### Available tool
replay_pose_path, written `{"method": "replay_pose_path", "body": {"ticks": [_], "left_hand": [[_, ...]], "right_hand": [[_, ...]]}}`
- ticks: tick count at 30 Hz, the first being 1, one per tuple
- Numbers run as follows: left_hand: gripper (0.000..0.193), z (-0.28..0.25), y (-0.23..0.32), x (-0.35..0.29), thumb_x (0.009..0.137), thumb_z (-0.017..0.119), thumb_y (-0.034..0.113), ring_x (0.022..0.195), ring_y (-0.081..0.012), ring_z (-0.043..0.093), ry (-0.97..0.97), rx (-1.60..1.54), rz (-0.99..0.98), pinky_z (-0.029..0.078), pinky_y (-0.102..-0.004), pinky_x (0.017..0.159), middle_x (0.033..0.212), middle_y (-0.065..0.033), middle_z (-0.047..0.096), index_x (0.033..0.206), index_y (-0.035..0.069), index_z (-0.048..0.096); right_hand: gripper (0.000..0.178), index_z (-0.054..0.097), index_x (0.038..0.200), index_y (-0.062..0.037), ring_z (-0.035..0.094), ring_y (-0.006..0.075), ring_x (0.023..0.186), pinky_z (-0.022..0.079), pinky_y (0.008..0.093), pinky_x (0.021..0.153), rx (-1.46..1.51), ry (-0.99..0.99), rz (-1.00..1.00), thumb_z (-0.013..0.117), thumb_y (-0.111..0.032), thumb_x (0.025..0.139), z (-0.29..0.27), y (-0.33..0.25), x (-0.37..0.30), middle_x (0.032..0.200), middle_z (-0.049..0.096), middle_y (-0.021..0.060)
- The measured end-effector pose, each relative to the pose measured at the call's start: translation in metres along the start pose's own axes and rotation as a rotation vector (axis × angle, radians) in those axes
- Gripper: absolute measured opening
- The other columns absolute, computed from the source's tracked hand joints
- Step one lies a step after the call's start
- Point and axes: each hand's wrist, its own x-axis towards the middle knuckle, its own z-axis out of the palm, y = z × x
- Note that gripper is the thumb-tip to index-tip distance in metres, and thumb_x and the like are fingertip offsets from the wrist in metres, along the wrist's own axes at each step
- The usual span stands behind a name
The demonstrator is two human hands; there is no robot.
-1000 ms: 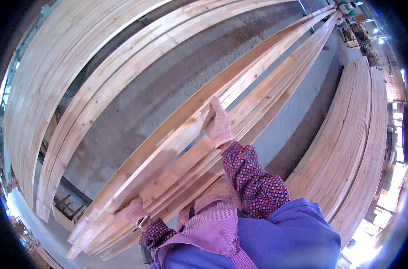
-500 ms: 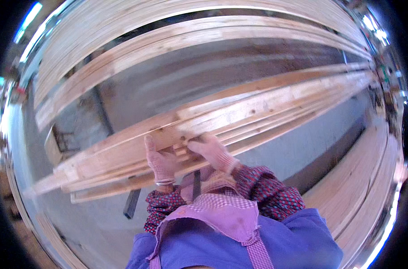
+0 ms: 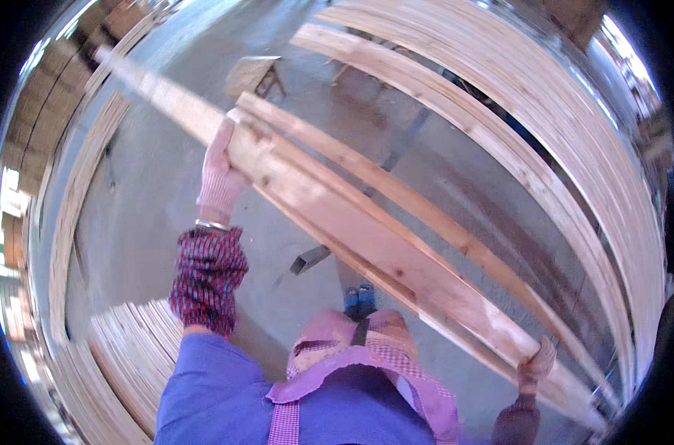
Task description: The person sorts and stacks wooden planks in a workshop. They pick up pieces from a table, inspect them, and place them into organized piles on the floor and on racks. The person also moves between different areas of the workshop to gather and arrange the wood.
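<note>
A long pale wooden board (image 3: 367, 233) with knots runs diagonally across the middle, from upper left to lower right. My left hand (image 3: 222, 174), in a pale pink knit glove, grips the board near its upper-left end. Further along, at lower right, my right hand (image 3: 537, 363) holds the same board by its edge, its fingers partly blurred. Directly beneath lies another long board (image 3: 170, 104), sticking out past my left hand. On the far side a narrower board (image 3: 426, 211) lies nearly parallel, with a gap between.
Long boards are stacked in a wide pile (image 3: 515, 96) at the far right. Another stack (image 3: 133, 356) is at lower left, and more boards (image 3: 85, 215) lie along the left. A dark metal bar (image 3: 309, 259) juts out under the boards. A small wooden stand (image 3: 252, 74) is beyond them.
My view has turned, so the boards now slant down to the right. My hands, close together before, are now far apart along the board, the left near its end.
</note>
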Motion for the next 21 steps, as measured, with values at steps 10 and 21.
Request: {"method": "replay_pose_path", "body": {"ticks": [10, 21], "left_hand": [[0.027, 0.03, -0.193, -0.106, 0.097, 0.05, 0.021, 0.093, -0.0168, 0.053, -0.261, 0.637, -0.033, 0.047, -0.0326, 0.083, 0.099, -0.0025, 0.053, 0.117, 0.004, 0.052], [0.018, -0.009, -0.159, -0.062, 0.087, 0.055, 0.022, 0.061, -0.0207, 0.058, 0.367, -0.084, -0.032, 0.052, -0.0337, 0.06, 0.077, -0.0064, 0.055, 0.085, 0.004, 0.053]], "right_hand": [[0.062, 0.052, 0.127, -0.005, 0.056, 0.0377, 0.114, 0.046, 0.041, 0.098, 0.075, -0.724, -0.075, 0.07, -0.02, 0.07, -0.08, -0.13, 0.125, 0.122, 0.059, 0.0195], [0.08, 0.043, 0.138, -0.003, 0.061, 0.0391, 0.108, 0.048, 0.0424, 0.095, 0.686, -0.487, -0.858, 0.077, -0.034, 0.073, -0.113, -0.427, 0.168, 0.115, 0.062, 0.0244]]}}
